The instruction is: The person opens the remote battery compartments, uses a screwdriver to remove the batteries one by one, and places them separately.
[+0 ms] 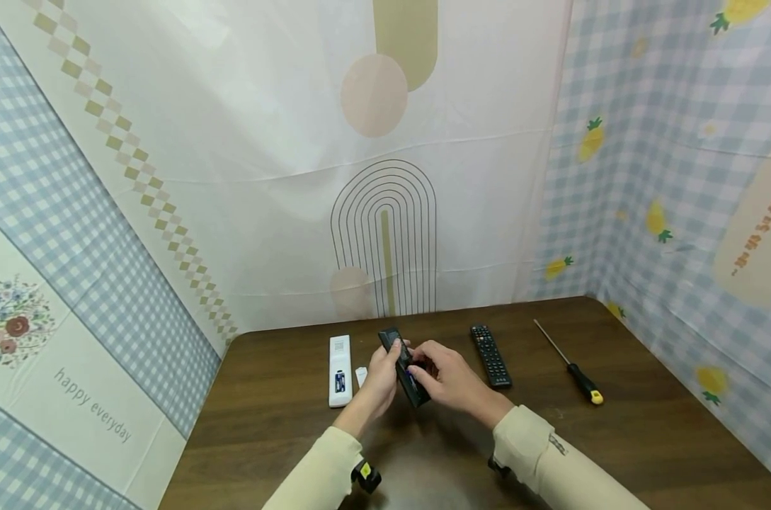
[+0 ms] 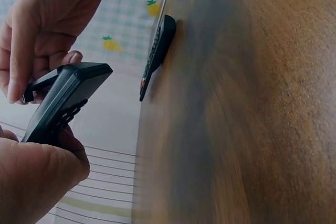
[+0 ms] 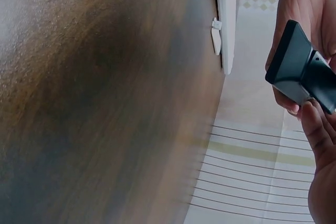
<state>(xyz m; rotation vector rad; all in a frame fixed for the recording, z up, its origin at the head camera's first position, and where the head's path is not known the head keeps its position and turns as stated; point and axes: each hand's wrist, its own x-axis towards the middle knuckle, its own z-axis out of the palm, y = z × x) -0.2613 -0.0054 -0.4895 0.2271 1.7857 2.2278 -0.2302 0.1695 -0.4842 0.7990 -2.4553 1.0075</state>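
Note:
A black remote control (image 1: pixel 420 398) is in my left hand (image 1: pixel 380 379), held above the table with its back side facing up. Its thumb lies along the remote, and the fingers wrap beneath. My right hand (image 1: pixel 450 375) pinches a black battery cover (image 2: pixel 43 84), which stands at an angle to the remote's back in the left wrist view. The right wrist view shows the cover (image 3: pixel 321 80) close against the remote (image 3: pixel 289 59); whether they are fully apart I cannot tell. Something blue shows in the battery compartment, partly hidden by the right fingers.
Left of my hands lies a white remote (image 1: pixel 340 347), its compartment uncovered with batteries inside. A small white cover (image 1: pixel 361 376) is beside it. To the right are another black remote (image 1: pixel 490 356), buttons up, and a screwdriver (image 1: pixel 579 379). Fabric backdrops border the brown table (image 1: pixel 270 411).

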